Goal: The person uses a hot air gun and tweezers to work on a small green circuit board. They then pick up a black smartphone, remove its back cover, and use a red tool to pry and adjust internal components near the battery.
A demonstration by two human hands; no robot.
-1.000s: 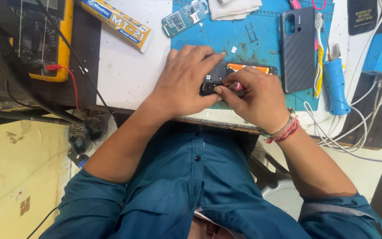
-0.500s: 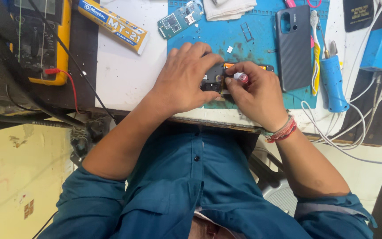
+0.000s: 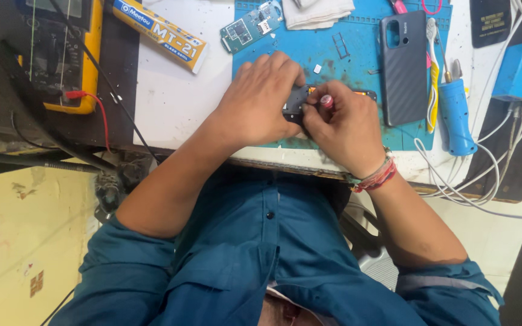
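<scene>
White bench top (image 3: 176,102) fills the upper part of the head view, with a blue work mat (image 3: 345,54) laid over it toward one o'clock. At far left, around ten o'clock, a yellow multimeter (image 3: 67,54) sits with its red lead trailing down; its upper end is cut off by the frame. Next to it, at eleven o'clock, lies a yellow and blue glue tube (image 3: 161,33). A green circuit board (image 3: 250,25) rests on the mat's top left corner.

At centre, the left hand (image 3: 260,99) arches palm-down, fingers curled over a small dark phone part (image 3: 297,102) and pinning it to the mat. The right hand (image 3: 348,130) meets it from three o'clock, fingers pinched closed on a thin tool whose red-tipped end (image 3: 326,101) shows above the knuckles. Both hands hide most of the part, so its shape is hard to make out.

Farther right lie a dark phone back cover (image 3: 403,66) and a blue-handled tool (image 3: 454,115).
</scene>
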